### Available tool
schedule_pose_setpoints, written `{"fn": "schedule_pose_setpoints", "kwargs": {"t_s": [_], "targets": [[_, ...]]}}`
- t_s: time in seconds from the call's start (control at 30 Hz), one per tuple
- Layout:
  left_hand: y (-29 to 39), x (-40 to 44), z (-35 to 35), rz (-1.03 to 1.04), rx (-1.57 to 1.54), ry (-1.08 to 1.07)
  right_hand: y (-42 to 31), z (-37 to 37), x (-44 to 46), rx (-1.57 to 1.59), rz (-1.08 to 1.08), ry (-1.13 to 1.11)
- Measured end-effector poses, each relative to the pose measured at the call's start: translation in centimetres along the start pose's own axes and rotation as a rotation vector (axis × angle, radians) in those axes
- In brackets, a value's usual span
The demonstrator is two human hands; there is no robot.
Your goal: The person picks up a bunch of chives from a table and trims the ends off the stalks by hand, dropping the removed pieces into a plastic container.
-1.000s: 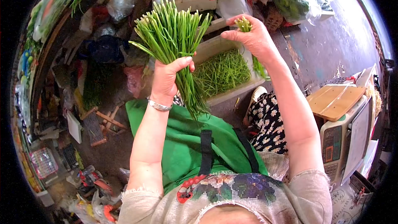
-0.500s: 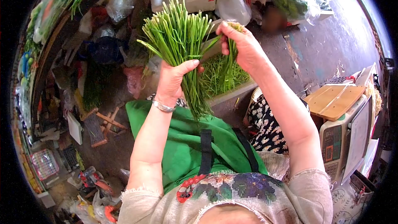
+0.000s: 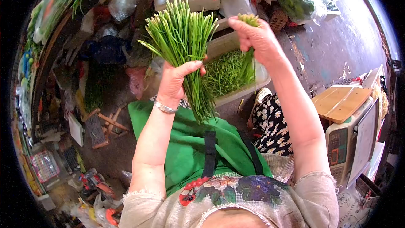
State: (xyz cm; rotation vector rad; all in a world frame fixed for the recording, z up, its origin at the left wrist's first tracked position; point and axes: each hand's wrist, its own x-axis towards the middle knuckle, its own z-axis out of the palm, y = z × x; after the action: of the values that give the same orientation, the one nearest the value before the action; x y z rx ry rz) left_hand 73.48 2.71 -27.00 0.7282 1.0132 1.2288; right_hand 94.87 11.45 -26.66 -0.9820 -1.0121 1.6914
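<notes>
The main change is at the right hand [image 3: 259, 40]. Half a second ago it was close against the large bundle of garlic chives [image 3: 183, 33], its fingertips at a strand that leaned out of the bundle's side. Now it has drawn off to the right, a gap shows between hand and bundle, and that leaning strand no longer bridges the two. Its fingers are curled round a small cluster of chives [image 3: 249, 65], pale cut ends poking out above the knuckles and thin leaves hanging below. The fingertips are slightly blurred, so whether they also pinch a single strand cannot be told.

The left hand [image 3: 174, 82] has hardly moved in that half second. Its fingers are closed firmly round the middle of the large bundle, thumb across the front, the cut ends fanned upward and the leaf tips trailing down before the green cloth [image 3: 181, 147] over the person's lap. One stem sticks out to the left of the fan.

Beyond the hands, the plastic tub [image 3: 242, 93] holds loose greens [image 3: 223, 74], partly covered by the hanging cluster. As a judgement, the withdrawal leaves two separate portions: the bulk in the left hand, the lesser in the right.
</notes>
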Motion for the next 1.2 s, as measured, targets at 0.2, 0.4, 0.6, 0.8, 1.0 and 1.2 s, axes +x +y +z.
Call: {"fn": "schedule_pose_setpoints", "kwargs": {"t_s": [0.2, 0.4, 0.6, 0.8, 1.0, 1.2], "targets": [[-0.4, -0.2, 0.5, 0.009, 0.065, -0.017, 1.9, 1.6, -0.2, 0.218, 0.16, -0.107], [-0.6, 0.0, 0.3, -0.013, 0.037, -0.021, 2.5, 0.7, 0.3, 0.238, 0.131, -0.048], [0.0, 0.2, -0.4, 0.037, 0.055, -0.011, 1.2, -1.9, 1.9, 0.389, -0.061, 0.184], [0.4, 0.2, -0.8, 0.067, 0.024, -0.039, -1.3, -4.0, 1.8, 0.443, -0.14, 0.21], [0.4, 0.0, -0.4, 0.048, 0.071, -0.05, 0.4, -0.1, 0.4, 0.054, -0.023, -0.015], [0.2, -0.3, 0.7, -0.011, 0.129, -0.062, 2.1, 2.1, -0.2, 0.15, 0.167, -0.099]]}}
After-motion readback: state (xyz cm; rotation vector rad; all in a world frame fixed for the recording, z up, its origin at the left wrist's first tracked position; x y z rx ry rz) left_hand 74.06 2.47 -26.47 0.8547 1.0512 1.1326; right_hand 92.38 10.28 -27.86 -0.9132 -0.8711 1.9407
